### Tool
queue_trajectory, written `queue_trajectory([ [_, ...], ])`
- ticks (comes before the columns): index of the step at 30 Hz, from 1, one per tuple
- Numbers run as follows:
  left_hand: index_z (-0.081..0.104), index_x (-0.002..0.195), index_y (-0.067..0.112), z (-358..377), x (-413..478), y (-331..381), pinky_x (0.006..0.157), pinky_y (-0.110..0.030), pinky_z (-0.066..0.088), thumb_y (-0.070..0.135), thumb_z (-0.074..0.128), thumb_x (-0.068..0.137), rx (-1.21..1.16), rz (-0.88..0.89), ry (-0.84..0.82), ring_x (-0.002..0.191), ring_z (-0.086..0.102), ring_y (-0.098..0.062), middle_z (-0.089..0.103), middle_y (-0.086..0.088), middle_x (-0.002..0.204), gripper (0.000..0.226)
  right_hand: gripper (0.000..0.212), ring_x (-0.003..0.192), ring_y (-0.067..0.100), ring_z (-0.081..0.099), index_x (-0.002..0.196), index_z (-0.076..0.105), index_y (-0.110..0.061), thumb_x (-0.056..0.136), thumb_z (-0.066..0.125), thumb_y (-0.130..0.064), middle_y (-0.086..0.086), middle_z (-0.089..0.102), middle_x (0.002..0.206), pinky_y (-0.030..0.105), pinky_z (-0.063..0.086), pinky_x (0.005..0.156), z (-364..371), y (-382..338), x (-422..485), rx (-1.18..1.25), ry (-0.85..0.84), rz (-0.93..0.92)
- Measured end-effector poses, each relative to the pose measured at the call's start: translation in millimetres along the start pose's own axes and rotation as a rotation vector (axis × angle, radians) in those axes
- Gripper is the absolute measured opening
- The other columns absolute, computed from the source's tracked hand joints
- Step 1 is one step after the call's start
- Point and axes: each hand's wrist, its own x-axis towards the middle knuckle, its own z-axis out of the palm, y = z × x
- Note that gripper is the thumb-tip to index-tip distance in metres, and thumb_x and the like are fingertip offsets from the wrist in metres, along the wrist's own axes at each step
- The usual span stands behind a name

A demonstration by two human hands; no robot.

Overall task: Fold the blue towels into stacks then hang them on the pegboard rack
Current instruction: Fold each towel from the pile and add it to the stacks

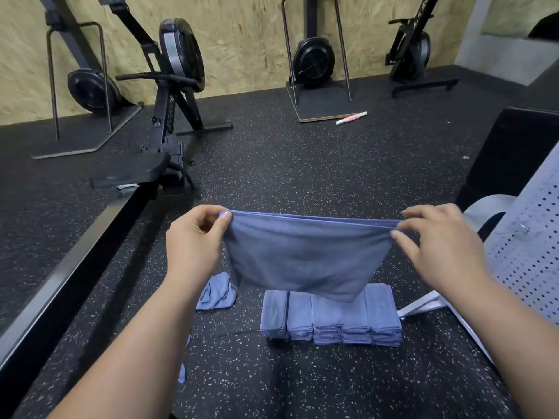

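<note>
Where the head view looks down over both forearms, a blue towel (pixel 302 255) hangs in the air above the speckled black floor (pixel 272 164). It is doubled over, and its two top hems run together from hand to hand.

- Left grip (pixel 193 240): thumb and fingers pinch the towel's top left corner.
- Right grip (pixel 435 240): thumb and forefinger pinch the top right corner, with the other fingers curled loosely over the hem.
- The towel is pulled fairly taut along the top. Its lower edge sags to a point at lower right and covers part of the folded towels behind it.
- Folded towels (pixel 331 319): five narrow stacks on the floor, side by side and touching, directly below the held towel.
- Loose towel (pixel 216 291): crumpled on the floor, left of the stacks and apart from them, just beside the left wrist.
- A scrap of blue cloth (pixel 183 370) shows beside the left forearm, mostly hidden.
- Pegboard rack (pixel 526 246): a grey perforated panel at the right edge, tilted. Its pale foot sits on the floor near the rightmost stack.
- Rowing machine (pixel 169 86): at left, with its black rail (pixel 60 267) running toward the camera.
- More black machines stand along the chipboard wall (pixel 242 34).
- A pink-and-white roller stick (pixel 351 117) lies on the floor well beyond the towels.
</note>
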Motion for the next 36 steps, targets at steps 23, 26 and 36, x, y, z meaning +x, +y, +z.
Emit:
queue_trajectory([
  [23,0.076,0.090,0.027,-5.1,-1.5,-4.1,0.082,-0.034,0.055,0.029,0.075,0.096,0.281,-0.059,0.036,0.082,0.071,-0.012,0.073,0.015,0.080,0.006,0.006,0.078,0.006,0.066,0.091,0.082,-0.024,0.087,0.085,-0.028,-0.006,0.080,0.088,0.016,0.051,0.072,-40.4,-7.7,20.1,0.921,-0.137,0.235],
  [26,0.075,0.090,0.028,-4.6,-1.8,-2.4,0.079,-0.030,0.052,0.029,0.075,0.097,0.248,-0.074,0.048,0.081,0.071,-0.008,0.072,0.016,0.079,0.007,0.021,0.086,0.010,0.063,0.092,0.082,-0.017,0.079,0.084,-0.034,0.001,0.077,0.086,0.017,0.051,0.083,-43.1,-5.4,22.5,1.245,-0.160,0.283],
  [36,0.079,0.105,0.013,2.5,3.3,0.8,0.075,-0.029,0.052,0.021,0.075,0.099,-0.428,-0.322,-0.195,0.073,0.061,-0.011,0.073,0.005,0.081,0.011,0.016,0.057,0.002,0.056,0.102,0.072,-0.017,0.103,0.069,-0.032,-0.003,0.074,0.078,0.019,0.042,0.051,-25.1,-4.3,25.3,1.176,0.041,0.506],
])
